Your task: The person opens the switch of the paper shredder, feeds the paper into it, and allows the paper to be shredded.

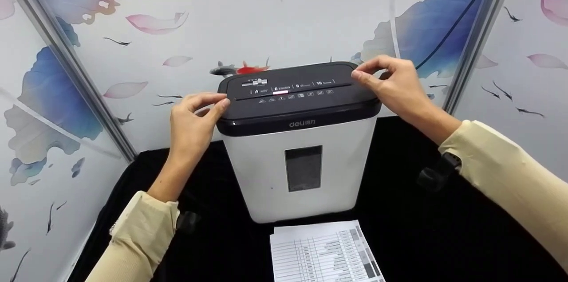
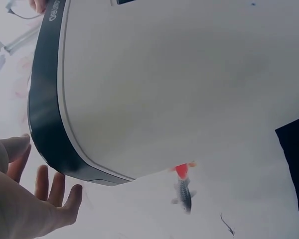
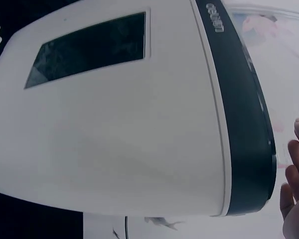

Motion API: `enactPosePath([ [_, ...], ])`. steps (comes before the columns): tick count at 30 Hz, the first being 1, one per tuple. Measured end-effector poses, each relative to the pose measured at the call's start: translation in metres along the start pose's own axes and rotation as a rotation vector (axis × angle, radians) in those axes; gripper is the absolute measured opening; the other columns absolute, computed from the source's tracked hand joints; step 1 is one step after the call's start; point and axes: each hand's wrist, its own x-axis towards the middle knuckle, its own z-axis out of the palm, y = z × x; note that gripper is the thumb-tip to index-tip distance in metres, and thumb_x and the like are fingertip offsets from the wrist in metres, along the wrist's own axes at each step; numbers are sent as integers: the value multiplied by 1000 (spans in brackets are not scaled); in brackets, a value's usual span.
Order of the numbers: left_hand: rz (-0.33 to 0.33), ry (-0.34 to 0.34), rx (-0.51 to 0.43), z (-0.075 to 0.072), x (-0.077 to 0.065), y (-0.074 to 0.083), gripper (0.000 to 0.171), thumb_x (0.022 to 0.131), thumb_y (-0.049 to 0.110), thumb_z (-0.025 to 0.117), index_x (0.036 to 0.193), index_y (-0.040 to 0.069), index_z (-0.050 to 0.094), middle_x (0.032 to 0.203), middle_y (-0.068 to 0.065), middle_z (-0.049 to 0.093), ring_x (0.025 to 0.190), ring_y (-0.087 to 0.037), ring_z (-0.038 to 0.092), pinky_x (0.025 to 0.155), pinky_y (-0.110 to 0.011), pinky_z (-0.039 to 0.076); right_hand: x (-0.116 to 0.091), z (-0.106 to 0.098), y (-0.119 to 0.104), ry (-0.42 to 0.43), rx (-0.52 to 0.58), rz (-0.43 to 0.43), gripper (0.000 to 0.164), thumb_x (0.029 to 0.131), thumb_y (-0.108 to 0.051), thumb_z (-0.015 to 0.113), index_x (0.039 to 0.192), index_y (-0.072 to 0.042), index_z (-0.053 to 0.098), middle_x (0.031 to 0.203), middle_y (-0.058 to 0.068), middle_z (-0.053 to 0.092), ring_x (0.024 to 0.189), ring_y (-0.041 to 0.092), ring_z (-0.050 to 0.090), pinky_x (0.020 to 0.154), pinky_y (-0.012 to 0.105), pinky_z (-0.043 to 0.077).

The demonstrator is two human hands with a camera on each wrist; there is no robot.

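Observation:
A paper shredder (image 1: 262, 158) with a white bin and a black lid (image 1: 293, 107) stands upright in the middle of the head view. A long narrow slot runs across its lid, with a small lit indicator (image 1: 280, 92) beside it. At the lid's left end is my left hand (image 1: 195, 115), thumb and index finger close together with no sheet visible between them. The left wrist view shows its other fingers (image 2: 57, 186) loosely spread beside the lid. Over the lid's right end hovers my right hand (image 1: 397, 82), fingers relaxed and bent, nothing visible between thumb and index finger.
A stack of printed sheets (image 1: 317, 251) lies on the black cloth (image 1: 412, 229) in front of the shredder. Behind stands a white panel (image 1: 284, 20) painted with petals and fish, framed by metal posts (image 1: 475, 47). A black cable (image 1: 457, 20) hangs at the right.

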Motion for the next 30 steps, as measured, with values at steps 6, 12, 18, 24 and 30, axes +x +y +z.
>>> enactPosePath([
  [6,-32,22,-29,-2,-9,-4,22,79,21,72,95,6,70,99,-5,58,95,-8,58,84,-20,52,-15,-2,-14,49,61,-38,20,81,-21,71,89,-3,69,78,-12,63,69,3,52,57,15,40],
  [12,-49,47,-50,-4,-21,-2,24,80,20,72,99,6,68,101,-3,59,95,-7,58,82,-17,51,-32,-4,-29,71,100,-62,18,82,-14,69,88,3,68,76,-13,63,71,2,54,60,14,43],
  [18,-85,71,-81,-6,-37,19,27,82,10,68,105,-4,62,105,-12,59,100,-21,59,79,-13,50,-43,-4,-30,79,111,-50,20,82,-16,68,90,2,68,77,-13,64,70,2,55,59,14,42],
  [24,-128,98,-85,-6,-51,17,28,83,10,67,105,-5,60,106,-11,56,99,-20,58,78,-13,50,-56,2,-20,78,133,3,20,83,-18,68,91,0,68,79,-11,65,66,2,55,56,14,43],
  [30,-148,130,-89,-3,-62,-17,27,82,17,68,103,2,61,103,-5,53,92,-10,58,78,-15,50,-68,6,5,83,146,84,18,82,-22,69,91,-6,69,78,-12,64,63,4,54,55,16,43],
])
